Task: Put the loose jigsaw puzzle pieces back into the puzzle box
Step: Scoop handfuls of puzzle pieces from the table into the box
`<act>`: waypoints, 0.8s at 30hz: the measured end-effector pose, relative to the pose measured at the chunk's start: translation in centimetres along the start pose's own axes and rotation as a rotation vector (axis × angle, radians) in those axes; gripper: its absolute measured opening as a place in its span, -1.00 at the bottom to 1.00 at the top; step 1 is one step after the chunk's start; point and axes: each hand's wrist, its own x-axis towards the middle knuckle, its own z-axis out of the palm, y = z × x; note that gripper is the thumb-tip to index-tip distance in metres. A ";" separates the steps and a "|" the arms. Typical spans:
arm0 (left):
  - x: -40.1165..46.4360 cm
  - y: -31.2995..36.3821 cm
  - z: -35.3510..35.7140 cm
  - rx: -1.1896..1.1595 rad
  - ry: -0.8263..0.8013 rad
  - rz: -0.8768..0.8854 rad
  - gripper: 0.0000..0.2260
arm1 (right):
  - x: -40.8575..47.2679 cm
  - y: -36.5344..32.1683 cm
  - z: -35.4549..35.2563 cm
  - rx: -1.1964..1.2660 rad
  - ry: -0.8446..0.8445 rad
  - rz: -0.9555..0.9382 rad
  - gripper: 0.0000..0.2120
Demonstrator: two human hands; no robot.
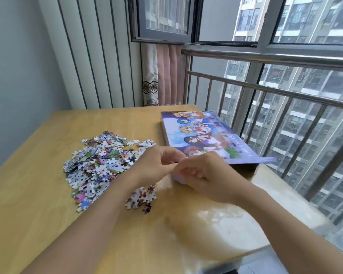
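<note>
The puzzle box (196, 133) lies at the table's right side, with a purple lid showing cartoon figures. The lid's near edge is raised, with a dark gap (244, 168) beneath it. Both hands meet at the box's near-left corner. My left hand (158, 165) has curled fingers pinching at the lid's corner. My right hand (204, 173) curls round the lid's near edge and hides it. A large heap of loose puzzle pieces (99, 163) lies left of the box. A small cluster of pieces (142, 198) sits under my left wrist.
The wooden table (48, 204) ends at a rounded right edge beside a metal railing (265, 91) and windows. A pink curtain (166, 76) hangs behind the table's far edge. A ribbed wall panel stands at the far left.
</note>
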 end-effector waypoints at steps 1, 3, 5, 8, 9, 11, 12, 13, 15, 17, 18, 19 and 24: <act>-0.4 0.3 -1.2 0.034 -0.021 0.016 -0.81 | 0.5 -0.8 -0.4 0.116 0.022 0.007 -0.77; -1.0 0.2 -4.1 0.131 0.063 0.012 -0.79 | 2.4 -2.2 -0.8 0.357 0.088 0.031 -0.76; -1.6 -0.5 -6.7 0.234 0.276 -0.027 -0.81 | 5.6 -2.9 -0.4 0.335 0.170 0.099 -0.77; -3.1 -3.5 -8.8 0.354 0.578 -0.106 -0.82 | 10.6 -3.2 2.4 -0.045 0.016 0.295 -0.55; -3.7 -4.7 -8.9 0.384 0.639 -0.129 -0.81 | 11.7 -3.3 3.7 -0.145 -0.086 0.366 -0.38; -5.1 -7.4 -9.4 0.499 0.689 -0.182 -0.75 | 13.1 -3.8 6.7 -0.187 -0.242 0.472 -0.11; -5.4 -8.4 -9.8 0.580 0.674 -0.217 -0.71 | 13.4 -3.8 7.7 -0.163 -0.261 0.493 -0.03; -6.1 -9.3 -10.4 0.647 0.651 -0.272 -0.66 | 13.6 -3.8 8.9 -0.135 -0.261 0.496 0.01; -6.7 -9.9 -11.6 0.709 0.617 -0.423 -0.57 | 13.6 -3.6 10.2 -0.131 -0.239 0.470 0.04; -7.0 -10.2 -12.2 0.717 0.589 -0.582 -0.47 | 13.7 -3.2 11.0 -0.182 -0.239 0.436 0.15; -7.0 -10.3 -12.3 0.697 0.556 -0.636 -0.42 | 13.8 -3.0 11.5 -0.212 -0.241 0.420 0.19; -6.9 -10.3 -12.1 0.664 0.520 -0.666 -0.38 | 13.9 -2.8 11.8 -0.246 -0.239 0.412 0.21; -6.8 -10.3 -11.9 0.672 0.484 -0.661 -0.38 | 14.3 -2.2 12.3 -0.304 -0.132 0.324 -0.06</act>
